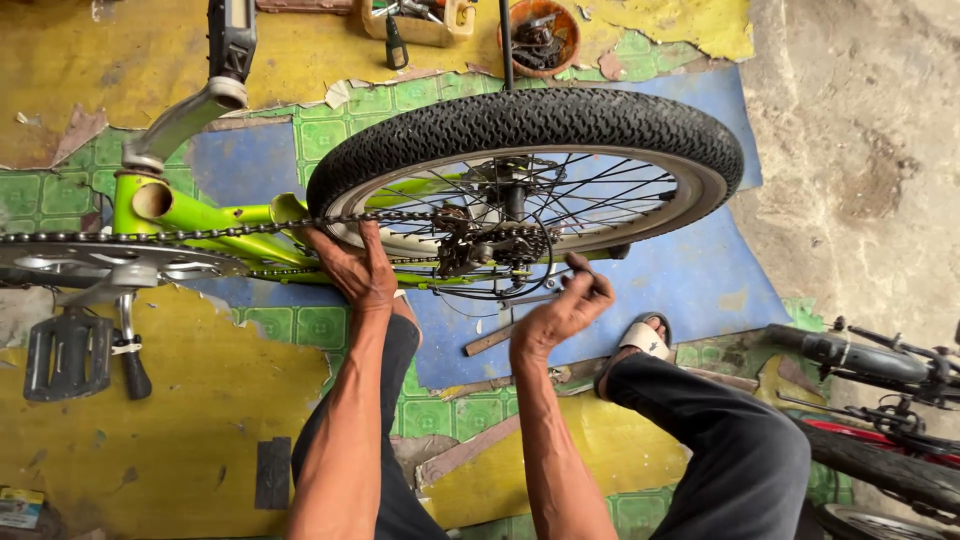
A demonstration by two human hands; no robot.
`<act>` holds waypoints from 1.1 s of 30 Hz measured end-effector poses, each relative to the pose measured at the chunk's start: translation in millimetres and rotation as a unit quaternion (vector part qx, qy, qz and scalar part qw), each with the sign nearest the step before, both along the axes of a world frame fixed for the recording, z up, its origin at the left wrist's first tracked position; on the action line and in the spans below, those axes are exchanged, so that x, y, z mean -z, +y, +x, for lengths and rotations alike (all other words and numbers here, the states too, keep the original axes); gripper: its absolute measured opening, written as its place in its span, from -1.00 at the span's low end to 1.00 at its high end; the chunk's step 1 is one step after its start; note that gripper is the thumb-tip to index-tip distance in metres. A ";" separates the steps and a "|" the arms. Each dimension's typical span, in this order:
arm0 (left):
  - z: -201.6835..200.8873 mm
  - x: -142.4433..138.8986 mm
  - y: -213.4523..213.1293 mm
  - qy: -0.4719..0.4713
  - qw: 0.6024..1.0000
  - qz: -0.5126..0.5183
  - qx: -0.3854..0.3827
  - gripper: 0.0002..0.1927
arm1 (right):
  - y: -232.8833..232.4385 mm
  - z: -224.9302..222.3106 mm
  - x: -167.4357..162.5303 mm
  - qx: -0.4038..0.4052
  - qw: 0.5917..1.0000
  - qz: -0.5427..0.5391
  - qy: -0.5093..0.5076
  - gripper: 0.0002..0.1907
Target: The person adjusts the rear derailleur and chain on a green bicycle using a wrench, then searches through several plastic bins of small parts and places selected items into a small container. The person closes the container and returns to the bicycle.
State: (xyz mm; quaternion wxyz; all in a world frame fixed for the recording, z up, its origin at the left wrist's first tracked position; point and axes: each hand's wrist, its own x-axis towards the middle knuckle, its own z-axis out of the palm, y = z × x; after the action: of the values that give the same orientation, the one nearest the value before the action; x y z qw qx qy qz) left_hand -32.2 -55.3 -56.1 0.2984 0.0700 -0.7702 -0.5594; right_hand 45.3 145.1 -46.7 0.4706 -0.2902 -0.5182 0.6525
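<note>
Black-tyred rear wheel point(560, 130) sits in the upturned lime-green bicycle frame point(215, 215).
</note>
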 end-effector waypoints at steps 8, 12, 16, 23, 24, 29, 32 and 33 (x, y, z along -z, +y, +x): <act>-2.0 28.8 -7.2 -0.037 0.998 -0.027 -0.034 -0.04 | 8.1 -10.9 25.9 0.116 0.983 0.136 0.032 -0.75; -19.5 43.5 -9.3 -0.061 0.987 -0.115 -0.094 -0.04 | -2.6 -54.9 39.7 0.091 0.996 0.012 0.011 -0.69; -10.2 38.4 -8.0 -0.055 0.994 -0.049 -0.076 -0.01 | -3.3 -56.2 35.6 0.057 0.989 0.138 -0.006 -0.70; -3.4 24.0 -10.4 -0.039 0.997 -0.017 -0.067 0.02 | 1.1 -61.2 34.0 -0.009 0.990 -0.051 0.134 -0.75; -4.3 23.4 -9.3 -0.023 0.997 -0.036 -0.065 0.00 | 2.6 -59.8 32.3 -0.005 0.992 -0.029 0.121 -0.75; -1.1 24.6 -10.5 -0.019 0.998 -0.038 -0.054 -0.03 | 1.4 -10.8 18.2 0.009 0.999 -0.045 -0.018 -0.77; 1.0 27.1 -11.5 0.005 0.997 -0.062 -0.051 -0.05 | 1.0 22.1 22.1 0.042 0.999 -0.022 -0.011 -0.78; 1.5 28.1 -12.4 -0.001 0.997 -0.053 -0.050 -0.04 | 5.2 19.9 28.0 0.057 0.998 -0.007 0.004 -0.78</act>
State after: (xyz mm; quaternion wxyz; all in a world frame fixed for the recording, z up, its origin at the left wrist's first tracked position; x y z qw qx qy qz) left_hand -30.8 -67.8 -84.2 0.3287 0.0931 -0.7942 -0.5025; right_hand 65.2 150.3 -74.7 0.5074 -0.3196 -0.4942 0.6294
